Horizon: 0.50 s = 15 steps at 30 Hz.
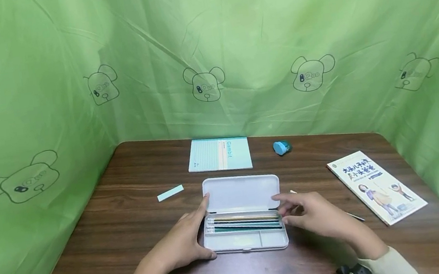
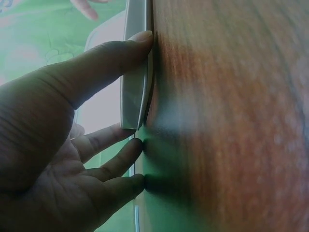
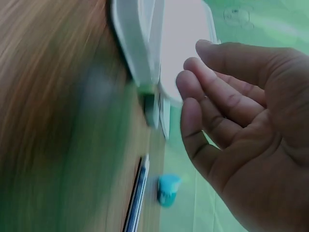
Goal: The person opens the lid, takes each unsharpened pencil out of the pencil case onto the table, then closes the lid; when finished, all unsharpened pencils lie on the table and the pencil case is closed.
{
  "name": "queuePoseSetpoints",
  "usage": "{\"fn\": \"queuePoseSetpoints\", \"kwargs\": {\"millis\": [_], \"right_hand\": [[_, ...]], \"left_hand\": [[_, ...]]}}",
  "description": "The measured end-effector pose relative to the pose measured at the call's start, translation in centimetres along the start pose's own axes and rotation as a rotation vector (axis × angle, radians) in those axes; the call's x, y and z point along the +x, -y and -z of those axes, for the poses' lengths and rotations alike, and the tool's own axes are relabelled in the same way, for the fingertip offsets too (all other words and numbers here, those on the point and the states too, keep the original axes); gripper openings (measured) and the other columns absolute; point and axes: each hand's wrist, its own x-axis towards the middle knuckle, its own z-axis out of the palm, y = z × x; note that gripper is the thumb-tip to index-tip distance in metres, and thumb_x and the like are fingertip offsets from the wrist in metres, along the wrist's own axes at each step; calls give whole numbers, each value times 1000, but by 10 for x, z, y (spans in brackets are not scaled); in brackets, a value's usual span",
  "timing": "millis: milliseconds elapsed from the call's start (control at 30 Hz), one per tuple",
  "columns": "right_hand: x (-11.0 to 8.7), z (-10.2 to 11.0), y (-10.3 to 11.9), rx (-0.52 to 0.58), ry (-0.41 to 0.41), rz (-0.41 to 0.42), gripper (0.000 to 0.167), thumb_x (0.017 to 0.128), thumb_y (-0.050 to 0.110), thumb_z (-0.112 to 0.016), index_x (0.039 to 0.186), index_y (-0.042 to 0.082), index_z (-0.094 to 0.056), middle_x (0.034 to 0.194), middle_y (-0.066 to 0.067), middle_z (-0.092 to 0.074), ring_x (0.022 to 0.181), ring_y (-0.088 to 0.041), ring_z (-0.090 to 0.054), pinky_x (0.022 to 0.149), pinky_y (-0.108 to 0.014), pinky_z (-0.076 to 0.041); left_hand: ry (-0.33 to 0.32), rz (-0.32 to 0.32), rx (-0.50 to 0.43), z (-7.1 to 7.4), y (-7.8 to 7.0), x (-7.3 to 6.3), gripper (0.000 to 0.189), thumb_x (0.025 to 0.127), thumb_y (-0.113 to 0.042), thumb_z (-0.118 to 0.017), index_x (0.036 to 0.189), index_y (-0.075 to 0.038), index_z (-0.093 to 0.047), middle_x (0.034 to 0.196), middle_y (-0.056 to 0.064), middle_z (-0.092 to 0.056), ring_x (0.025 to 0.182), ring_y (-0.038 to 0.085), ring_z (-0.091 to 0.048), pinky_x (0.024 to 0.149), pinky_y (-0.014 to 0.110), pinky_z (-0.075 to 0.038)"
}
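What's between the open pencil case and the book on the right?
In the head view, a pencil lies between the pencil case and book, partly hidden by the right hand, also there.

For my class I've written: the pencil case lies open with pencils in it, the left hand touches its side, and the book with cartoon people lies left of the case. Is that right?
Not quite: the book lies right of the pencil case, as the head view shows. The case does lie open with pencils in it, and the left hand touches its side.
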Motion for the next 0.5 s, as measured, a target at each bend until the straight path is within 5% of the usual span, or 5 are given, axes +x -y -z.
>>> {"fn": "queuePoseSetpoints", "kwargs": {"millis": [233,500], "right_hand": [[13,-17,12,-51,118,13,57,99,10,-84,153,9,-67,117,2,-84,111,-20,-79,94,-37,-67],[17,-29,15,-208,122,51,56,96,13,-87,150,13,-71,112,7,-84,108,-15,-79,94,-41,-65]], "left_hand": [[0,-10,-6,0,-1,1,146,72,-28,-107,182,-18,-11,172,19,-51,159,42,-48,131,64,-38],[-2,-20,-12,0,1,0,147,72,-28,-107,182,-16,-10,172,21,-51,159,43,-49,134,65,-33]]}}
